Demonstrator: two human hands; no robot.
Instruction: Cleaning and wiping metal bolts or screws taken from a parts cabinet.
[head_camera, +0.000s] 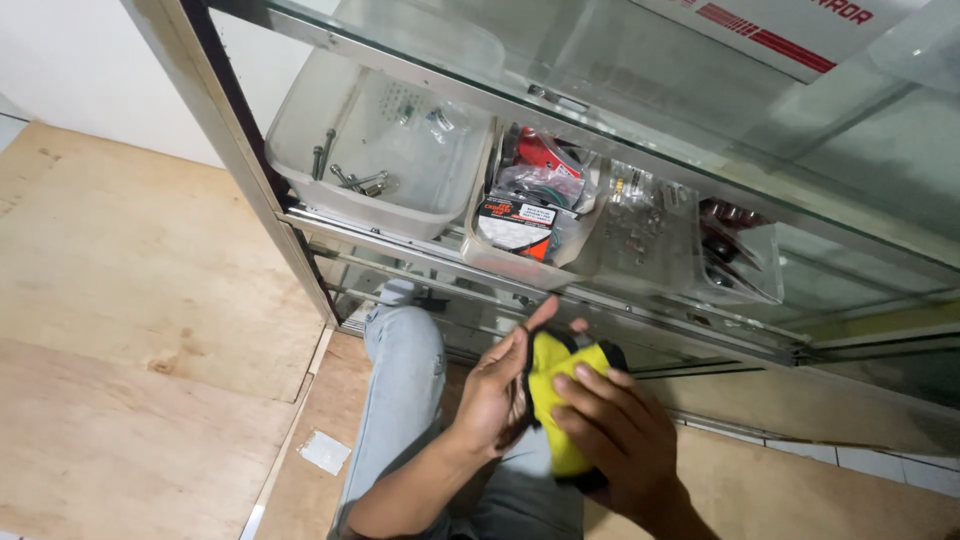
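On the glass cabinet's shelf (350, 225), clear tubs hold bolts (355, 180); the middle tub carries a red-and-black packet with a white label (515, 225). Below it, over the person's knee, the left hand (495, 395) and right hand (615, 440) both grip a yellow-and-black cloth item (560, 385) between them. The floor is plywood (130, 300).

Open floor to the left, a crowded glass cabinet ahead

The plywood floor (130, 300) lies bare up to the cabinet's metal corner post (250, 170); past it, the shelf front is blocked by a clear bin (370, 150) of bolts, a packed middle bin (530, 215) and smaller tubs (690, 245) (touching side by side), under the glass top (700, 110).
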